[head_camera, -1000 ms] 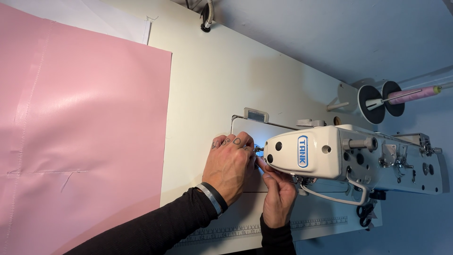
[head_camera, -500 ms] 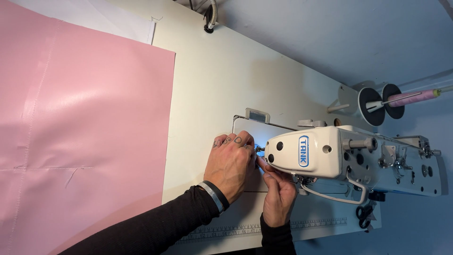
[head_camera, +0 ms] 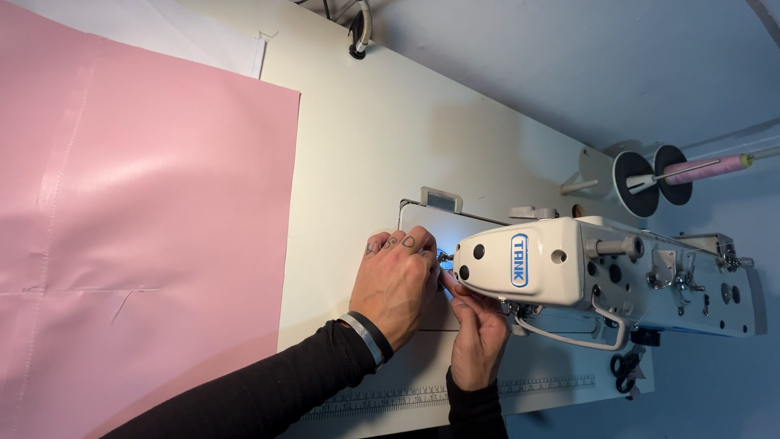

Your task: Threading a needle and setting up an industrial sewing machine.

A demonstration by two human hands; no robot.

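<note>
A large sheet of smooth, glossy pink material [head_camera: 146,219] with stitched seams lies flat on the left of the cream table [head_camera: 366,138]. The left hand [head_camera: 396,280] curls beside the needle area [head_camera: 444,258] at the head of the white sewing machine [head_camera: 601,272]; whether its fingers pinch anything cannot be told. The right hand [head_camera: 479,333] reaches up from below, fingers closed toward the same spot. Such fine work seems to need steady, braced hands. Further right, small black scissors [head_camera: 626,366] lie below the hard enamelled machine body.

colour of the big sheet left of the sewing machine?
Pink sheet, glossy, with stitched seams; head view.
</note>
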